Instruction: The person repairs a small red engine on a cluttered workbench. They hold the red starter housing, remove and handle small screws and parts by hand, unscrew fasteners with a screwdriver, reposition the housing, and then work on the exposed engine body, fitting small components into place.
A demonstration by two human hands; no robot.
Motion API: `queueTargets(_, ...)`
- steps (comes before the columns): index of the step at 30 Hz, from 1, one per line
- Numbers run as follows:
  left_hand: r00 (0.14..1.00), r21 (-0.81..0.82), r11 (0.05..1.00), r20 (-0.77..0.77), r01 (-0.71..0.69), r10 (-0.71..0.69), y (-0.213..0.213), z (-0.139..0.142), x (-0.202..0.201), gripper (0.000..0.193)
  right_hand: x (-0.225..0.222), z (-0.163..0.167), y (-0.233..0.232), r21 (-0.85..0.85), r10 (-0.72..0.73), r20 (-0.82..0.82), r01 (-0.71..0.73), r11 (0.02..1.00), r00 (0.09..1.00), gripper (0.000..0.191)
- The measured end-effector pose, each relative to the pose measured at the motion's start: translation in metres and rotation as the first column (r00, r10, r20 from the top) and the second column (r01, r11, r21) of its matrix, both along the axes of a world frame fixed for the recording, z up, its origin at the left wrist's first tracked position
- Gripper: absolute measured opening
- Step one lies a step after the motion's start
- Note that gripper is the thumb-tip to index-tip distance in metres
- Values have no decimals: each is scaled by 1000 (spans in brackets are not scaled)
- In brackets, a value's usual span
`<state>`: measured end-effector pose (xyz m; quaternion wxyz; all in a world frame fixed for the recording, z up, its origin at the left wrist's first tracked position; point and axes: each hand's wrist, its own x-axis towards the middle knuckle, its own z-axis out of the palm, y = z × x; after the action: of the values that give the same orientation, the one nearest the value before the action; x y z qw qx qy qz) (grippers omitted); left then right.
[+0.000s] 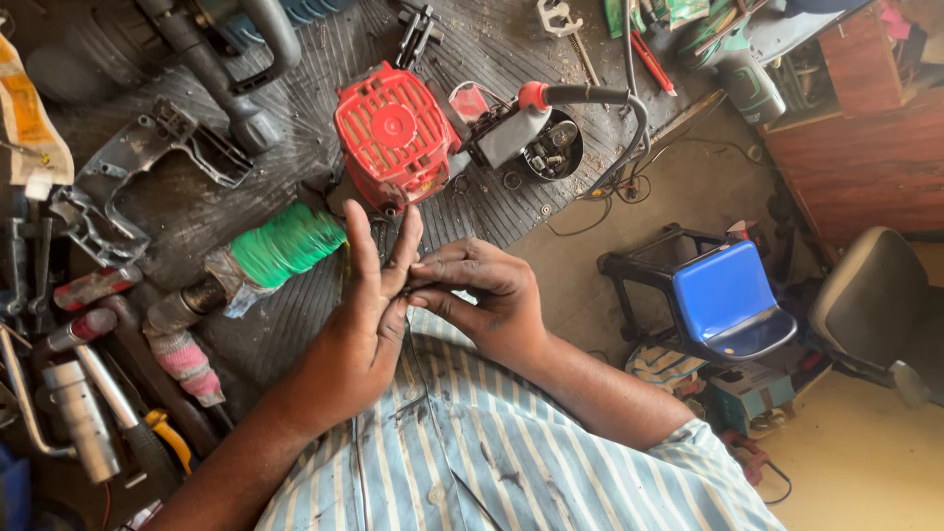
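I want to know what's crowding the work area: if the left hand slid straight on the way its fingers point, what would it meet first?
Most likely the red engine housing, just beyond the left hand; depth between them is unclear.

The engine cover is glossy red plastic, the mat under it ribbed, dusty, probably rubber. The stool seat is shiny blue plastic; the shirt is striped cloth.
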<state>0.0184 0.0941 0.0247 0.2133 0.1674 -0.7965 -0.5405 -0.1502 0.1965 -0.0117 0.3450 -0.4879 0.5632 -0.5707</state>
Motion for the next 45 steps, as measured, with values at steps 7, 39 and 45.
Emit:
queueTargets(7,1000,189,982,-6,-8,9,-3,-8,7,82,6,-2,-3,45,-13,-13,13,999,1000,20)
queueTargets(39,962,628,748,3,-215,273,3,-46,7,18,-1,2,-6,-208,-142,-382,65,976,913,13)
queueTargets(45,928,409,834,127,-370,350,-1,-30,3,22,-9,7,-12,-265,-96,-651,-107,958,753,29)
